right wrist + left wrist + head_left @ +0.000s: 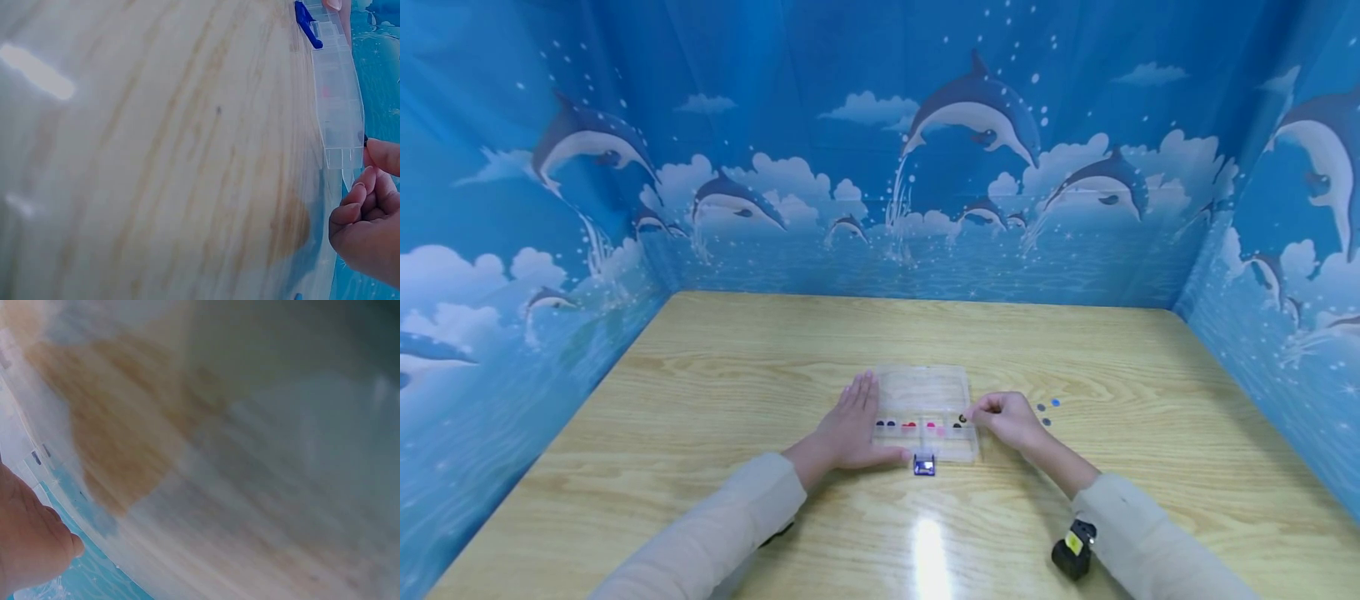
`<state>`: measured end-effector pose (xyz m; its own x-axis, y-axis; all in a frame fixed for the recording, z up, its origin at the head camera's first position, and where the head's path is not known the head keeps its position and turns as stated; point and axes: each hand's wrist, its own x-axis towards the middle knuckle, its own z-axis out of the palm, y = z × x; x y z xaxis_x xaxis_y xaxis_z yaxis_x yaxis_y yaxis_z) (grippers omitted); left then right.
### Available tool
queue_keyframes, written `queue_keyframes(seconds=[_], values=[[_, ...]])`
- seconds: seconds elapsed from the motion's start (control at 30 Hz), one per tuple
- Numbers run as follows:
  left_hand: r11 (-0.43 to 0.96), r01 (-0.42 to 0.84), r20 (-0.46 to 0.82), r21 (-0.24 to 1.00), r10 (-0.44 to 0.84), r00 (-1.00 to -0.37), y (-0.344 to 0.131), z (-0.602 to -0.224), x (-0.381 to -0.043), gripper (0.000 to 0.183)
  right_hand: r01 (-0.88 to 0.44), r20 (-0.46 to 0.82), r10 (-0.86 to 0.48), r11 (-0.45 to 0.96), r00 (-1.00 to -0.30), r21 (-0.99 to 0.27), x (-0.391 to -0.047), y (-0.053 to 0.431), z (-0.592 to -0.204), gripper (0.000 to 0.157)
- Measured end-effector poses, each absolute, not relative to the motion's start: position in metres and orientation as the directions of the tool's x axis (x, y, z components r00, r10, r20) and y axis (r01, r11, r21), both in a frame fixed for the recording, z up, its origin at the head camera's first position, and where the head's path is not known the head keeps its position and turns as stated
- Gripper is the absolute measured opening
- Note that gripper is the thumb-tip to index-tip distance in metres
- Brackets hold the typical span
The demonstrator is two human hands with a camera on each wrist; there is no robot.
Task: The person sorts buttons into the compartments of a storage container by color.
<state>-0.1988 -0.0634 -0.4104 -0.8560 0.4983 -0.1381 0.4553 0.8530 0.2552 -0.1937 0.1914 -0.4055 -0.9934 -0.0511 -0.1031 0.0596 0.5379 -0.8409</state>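
A clear plastic compartment box lies on the table with its transparent lid folded back. Along its compartments sit small discs: dark ones, a red one and a pink one. My left hand rests along the box's left side with straight fingers, its thumb reaching the blue latch at the front. At the right edge, thumb and forefinger of my right hand pinch a small dark disc over the rightmost compartments. The right wrist view shows only a sliver of that disc.
To the right of the right hand, a blue disc and two greyish discs lie loose on the wooden table. A black device with a yellow label is at the right sleeve. Dolphin-printed curtains enclose the table.
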Motion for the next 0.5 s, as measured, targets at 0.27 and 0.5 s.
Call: queue_keyframes(seconds=[0.27, 0.5], values=[[0.855, 0.457, -0.138, 0.246, 0.497, -0.856, -0.0633, -0.4093, -0.198, 0.116, 0.048, -0.105, -0.076, 0.533, -0.992, -0.845, -0.1939, 0.1916, -0.4039, 0.011], [0.856, 0.456, -0.142, 0.243, 0.496, -0.856, -0.0632, -0.4083, -0.1977, 0.115, 0.041, -0.105, -0.091, 0.529, -0.99, -0.848, -0.1932, 0.1917, -0.402, 0.009]])
